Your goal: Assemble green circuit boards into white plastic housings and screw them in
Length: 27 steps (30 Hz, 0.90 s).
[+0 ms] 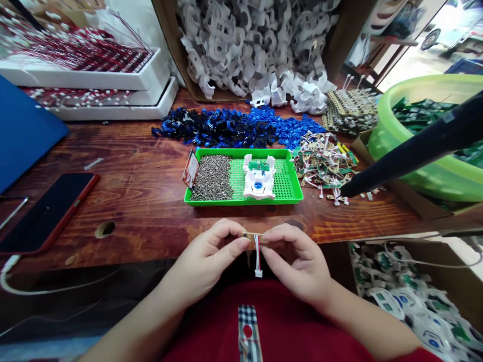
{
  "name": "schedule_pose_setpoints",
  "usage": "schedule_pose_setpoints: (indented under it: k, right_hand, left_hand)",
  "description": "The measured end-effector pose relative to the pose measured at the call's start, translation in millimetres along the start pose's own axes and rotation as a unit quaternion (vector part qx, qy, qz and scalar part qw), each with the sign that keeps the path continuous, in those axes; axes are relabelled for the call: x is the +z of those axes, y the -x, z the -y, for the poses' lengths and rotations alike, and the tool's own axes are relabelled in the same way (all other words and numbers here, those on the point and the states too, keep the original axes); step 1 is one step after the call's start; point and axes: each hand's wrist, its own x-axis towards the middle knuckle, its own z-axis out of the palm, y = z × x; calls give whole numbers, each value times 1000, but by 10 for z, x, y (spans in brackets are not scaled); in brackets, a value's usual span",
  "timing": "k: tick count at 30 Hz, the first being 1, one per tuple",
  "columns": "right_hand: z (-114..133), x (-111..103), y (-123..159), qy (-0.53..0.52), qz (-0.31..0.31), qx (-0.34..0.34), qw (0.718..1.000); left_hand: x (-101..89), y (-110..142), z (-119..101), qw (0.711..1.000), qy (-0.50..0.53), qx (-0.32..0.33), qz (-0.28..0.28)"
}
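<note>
Between my two hands, just in front of the table's edge, is a small tan circuit board (253, 235) with a short bundle of white and red wires ending in a white connector (258, 273) that hangs down. My left hand (211, 256) pinches the board's left end between thumb and forefinger. At its right end, my right hand (298, 259) grips it the same way. Beyond them, a green tray (241, 202) holds a heap of small metal screws (212, 178) and a white plastic housing (258, 176) with a green board and a blue button piece.
Blue and black parts (234, 125) lie behind the tray, before a box of white shells (256, 45). Wired boards (324, 158) are piled right, near a green basin (392, 136) and a black pole (411, 143). A phone (49, 211) lies left; a box of assemblies (418, 301) stands lower right.
</note>
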Motion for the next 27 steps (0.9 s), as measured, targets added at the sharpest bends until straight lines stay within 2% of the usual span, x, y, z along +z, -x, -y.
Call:
schedule_pose_setpoints:
  k: [4, 7, 11, 15, 23, 27]
  right_hand:
    - [8, -2, 1, -3, -27, 11, 1000]
    - [16, 8, 1, -35, -63, 55, 996]
    - [45, 22, 0, -99, -58, 92, 989]
    - [56, 31, 1, -138, -39, 94, 985]
    - [58, 48, 4, -113, -52, 92, 988]
    - [31, 47, 26, -142, 12, 85, 986]
  left_hand:
    - [-4, 8, 13, 997, -71, 42, -4]
    - [-6, 18, 33, 990, -120, 65, -14]
    - [-5, 34, 32, 987, -142, 74, -22]
    - [-22, 37, 1, 987, -144, 73, -27]
    - [-38, 18, -23, 990, -125, 59, -37]
    - [-30, 11, -29, 998, -37, 38, -15]
